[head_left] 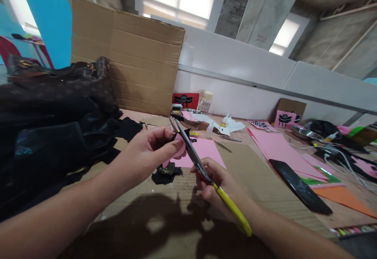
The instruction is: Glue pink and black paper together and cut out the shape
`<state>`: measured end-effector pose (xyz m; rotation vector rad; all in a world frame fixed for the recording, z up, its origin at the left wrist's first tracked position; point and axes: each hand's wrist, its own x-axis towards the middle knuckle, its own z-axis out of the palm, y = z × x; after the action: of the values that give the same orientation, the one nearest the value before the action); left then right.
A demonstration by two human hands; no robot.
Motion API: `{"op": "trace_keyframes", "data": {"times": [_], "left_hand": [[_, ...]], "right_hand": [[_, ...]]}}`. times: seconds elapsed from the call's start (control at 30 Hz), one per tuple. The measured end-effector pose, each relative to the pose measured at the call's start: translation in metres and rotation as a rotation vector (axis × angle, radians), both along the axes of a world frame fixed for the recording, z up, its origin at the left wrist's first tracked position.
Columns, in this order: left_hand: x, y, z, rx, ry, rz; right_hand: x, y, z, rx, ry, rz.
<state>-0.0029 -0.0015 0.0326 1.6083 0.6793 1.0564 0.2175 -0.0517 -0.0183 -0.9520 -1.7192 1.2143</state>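
Between the thumb and fingers of my left hand (157,145) is a small pink paper piece (179,149) with a black scrap along its upper edge. My right hand (218,176) grips a pair of scissors (193,155) with yellow handles. The blades point up and away, parted at the tips, and lie against the black edge of the piece. Below my left hand some black scraps (166,174) with a glittery bit lie on the cardboard. A pink sheet (209,151) lies flat behind the hands.
A dark bag (59,84) and black cloth (53,133) fill the left. An upright cardboard panel (141,59) stands behind. To the right are pink sheets (282,153), a black phone (300,186) and a white cable (347,159). Tweezers (223,146) and a glue bottle (226,120) lie beyond.
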Motion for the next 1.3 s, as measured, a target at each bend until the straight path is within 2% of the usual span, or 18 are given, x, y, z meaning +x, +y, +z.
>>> {"op": "trace_keyframes", "data": {"times": [0.27, 0.67, 1.1, 1.3], "left_hand": [[0.0005, -0.0016, 0.0022, 0.035, -0.049, 0.039], [-0.0003, -0.0011, 0.0003, 0.03, 0.03, 0.053], [0.0011, 0.0014, -0.0025, 0.047, -0.014, 0.005], [-0.0001, 0.0008, -0.0015, 0.055, 0.013, 0.028]], "right_hand": [[-0.0016, -0.004, 0.0087, 0.021, -0.076, -0.003], [-0.0011, -0.0047, 0.0103, 0.046, -0.141, 0.004], [-0.0026, -0.003, 0.0072, 0.04, -0.075, 0.008], [-0.0029, -0.0019, 0.0051, 0.022, -0.067, 0.003]]}}
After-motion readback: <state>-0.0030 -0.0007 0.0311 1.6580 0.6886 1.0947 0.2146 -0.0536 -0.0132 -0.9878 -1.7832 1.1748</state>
